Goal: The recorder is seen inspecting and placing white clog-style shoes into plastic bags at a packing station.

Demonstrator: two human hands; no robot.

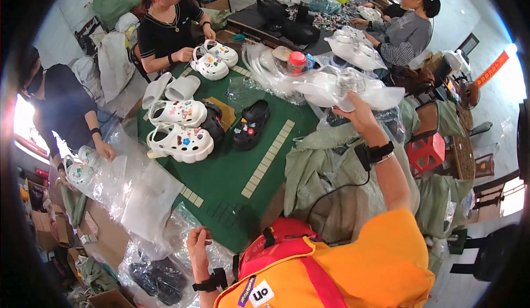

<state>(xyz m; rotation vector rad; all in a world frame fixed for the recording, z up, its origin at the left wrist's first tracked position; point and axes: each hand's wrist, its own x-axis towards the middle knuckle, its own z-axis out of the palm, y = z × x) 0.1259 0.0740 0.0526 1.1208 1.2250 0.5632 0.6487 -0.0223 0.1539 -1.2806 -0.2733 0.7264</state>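
Observation:
My right hand is stretched out to the far right and grips the near edge of a clear plastic bag. The bag is crumpled and shiny; whether something white lies inside it I cannot tell. My left hand hovers at the table's near left corner, fingers loosely curled, with nothing visible in it. Beyond it on the green table stand white clogs with colourful charms, a black clog with charms and plain white slippers.
Across the table a person in black holds white clogs. Another person at the left handles a bagged clog. A person in grey sits at a back table. Bagged dark shoes, green sacks and a red stool surround me.

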